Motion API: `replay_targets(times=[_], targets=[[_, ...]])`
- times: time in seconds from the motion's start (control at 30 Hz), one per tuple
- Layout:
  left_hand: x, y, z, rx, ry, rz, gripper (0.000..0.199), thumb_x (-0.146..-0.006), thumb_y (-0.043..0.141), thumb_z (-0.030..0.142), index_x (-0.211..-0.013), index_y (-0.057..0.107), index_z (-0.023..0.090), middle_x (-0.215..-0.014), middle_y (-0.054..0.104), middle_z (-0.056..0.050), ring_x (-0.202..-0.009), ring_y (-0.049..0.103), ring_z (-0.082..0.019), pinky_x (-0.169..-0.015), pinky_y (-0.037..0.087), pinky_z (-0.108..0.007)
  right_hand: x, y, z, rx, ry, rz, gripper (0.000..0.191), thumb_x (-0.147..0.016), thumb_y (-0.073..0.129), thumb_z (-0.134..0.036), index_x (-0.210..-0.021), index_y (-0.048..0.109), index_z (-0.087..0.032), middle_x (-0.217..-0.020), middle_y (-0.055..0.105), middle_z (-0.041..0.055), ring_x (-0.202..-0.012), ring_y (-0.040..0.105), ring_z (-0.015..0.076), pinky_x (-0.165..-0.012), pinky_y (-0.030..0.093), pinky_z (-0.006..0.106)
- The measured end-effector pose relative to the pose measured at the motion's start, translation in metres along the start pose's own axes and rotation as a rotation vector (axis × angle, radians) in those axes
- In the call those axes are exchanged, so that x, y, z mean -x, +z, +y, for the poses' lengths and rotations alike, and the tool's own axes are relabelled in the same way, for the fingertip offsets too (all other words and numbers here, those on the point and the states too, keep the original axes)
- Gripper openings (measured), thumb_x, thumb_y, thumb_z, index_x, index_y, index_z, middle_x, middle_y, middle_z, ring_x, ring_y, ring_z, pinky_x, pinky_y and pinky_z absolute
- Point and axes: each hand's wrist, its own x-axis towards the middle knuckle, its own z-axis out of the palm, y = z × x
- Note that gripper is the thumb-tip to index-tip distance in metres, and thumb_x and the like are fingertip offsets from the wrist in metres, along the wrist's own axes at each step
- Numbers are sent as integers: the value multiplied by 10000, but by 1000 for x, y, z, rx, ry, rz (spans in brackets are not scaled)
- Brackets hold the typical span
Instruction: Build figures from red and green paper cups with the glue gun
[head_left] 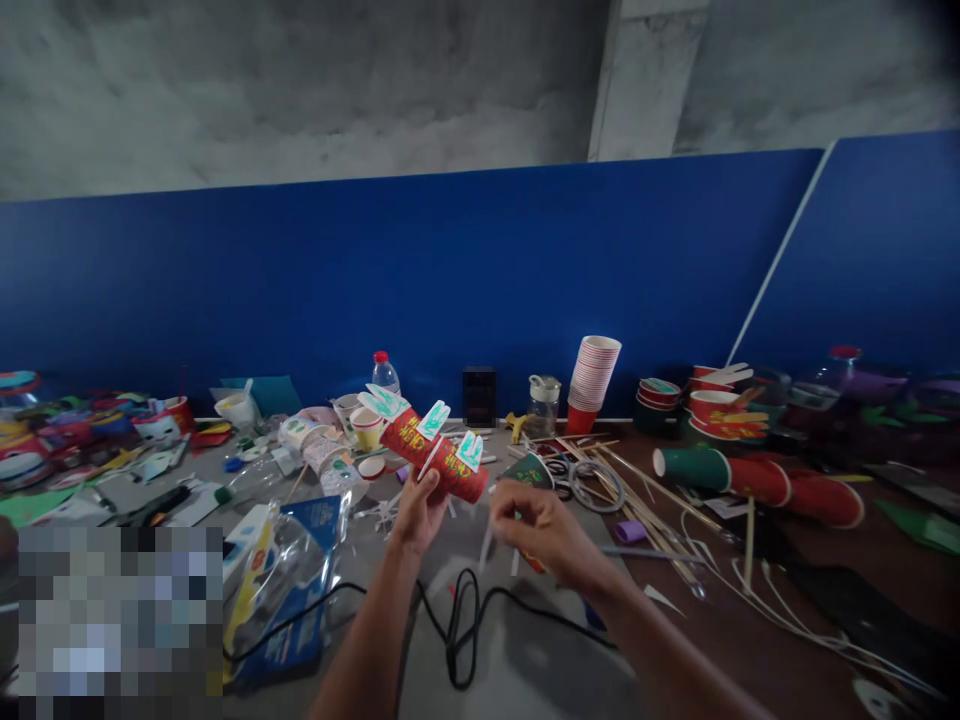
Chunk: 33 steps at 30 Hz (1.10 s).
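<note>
The left hand [418, 510] held 2 joined red paper cups [465, 479] above the worktop [525, 685] — apparently a steadying step. The right hand [536, 525] curled its fingers nearby — grip unclear; the next move called for keeping the cups steady.

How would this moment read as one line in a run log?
Left hand: holds red cup craft | Right hand: curled, grip unclear | Nearby: green cup, tall cup stack
</note>
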Motion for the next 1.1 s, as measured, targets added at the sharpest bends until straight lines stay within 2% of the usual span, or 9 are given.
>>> replay_targets(times=[0.07, 0.13, 0.27, 0.4, 0.53, 0.63, 0.73, 0.93, 1.1], targets=[[-1, -1, 0, 7, 11, 14, 567, -648, 798, 292, -1171, 581, 261, -1051, 698, -42, -928, 648, -188, -854, 477, -329, 14, -3, -9, 92, -52, -238, 256, -813, 553, -365, -632, 576, -186, -674, 556, -4, -668, 509, 137, -647, 396, 255], [-2, -1, 0, 8, 18, 19, 576, -638, 803, 309, -1168, 583, 259, -1048, 698, -48, -918, 649, -195, -841, 479, -336, 27, -9, -8, 339, -53, -297, 250, -828, 564, -378, -673, 614, -188, -723, 597, 14, -727, 533, 158, -703, 401, 277], [-2, -1, 0, 9, 23, 46, 617, -614, 819, 324, -1180, 577, 277, -1048, 696, -36, -898, 649, -182, -817, 480, -320, 57, -37, 22, 667, 115, -34, 331, -860, 494, -341, -573, 544, -185, -666, 574, 19, -653, 532, 154, -621, 389, 266], [-1, 0, 0, 4, 4, 62, 613, -607, 825, 315, -1168, 580, 287, -1039, 698, -26, -841, 648, -153, -775, 487, -290, 96, -65, 58, 783, 348, 191, 256, -853, 467, -415, -818, 600, -199, -610, 581, -9, -570, 548, 163, -552, 379, 262], [0, 2, 0, 3, 5, 51, 606, -600, 831, 294, -1155, 588, 277, -1044, 699, -30, -822, 650, -144, -761, 489, -272, 114, -58, 75, 915, 596, 203, 456, -879, 395, -456, -1168, 554, -141, -731, 687, 72, -709, 653, 253, -614, 417, 317], [1, 3, -1, 2, 2, 46, 608, -604, 829, 281, -1161, 586, 268, -1058, 698, -38, -860, 655, -156, -775, 488, -273, 108, -40, 78, 1008, 723, 205, 524, -874, 424, -447, -1279, 493, -120, -944, 717, 168, -862, 678, 320, -672, 440, 361], [1, 4, -1, 2, 0, 43, 605, -601, 830, 279, -1155, 589, 268, -1039, 703, -34, -837, 656, -151, -758, 494, -269, 100, -32, 81, 969, 744, 236, 495, -862, 441, -377, -1275, 485, -107, -1004, 709, 176, -906, 678, 310, -694, 453, 354], [1, 2, -2, -7, -20, 73, 620, -589, 836, 291, -1155, 585, 277, -988, 711, -18, -807, 653, -141, -717, 492, -250, 108, -43, 96, 747, 649, 426, 456, -819, 346, -343, -1142, 544, -89, -818, 702, 110, -783, 683, 237, -695, 482, 310], [1, 2, -3, -9, -6, 51, 611, -612, 820, 286, -1170, 572, 287, -1036, 703, -22, -837, 654, -143, -757, 496, -260, 122, -39, 94, 796, 584, 563, 558, -807, 383, -553, -1097, 580, -119, -959, 685, 158, -854, 674, 270, -729, 508, 351]])
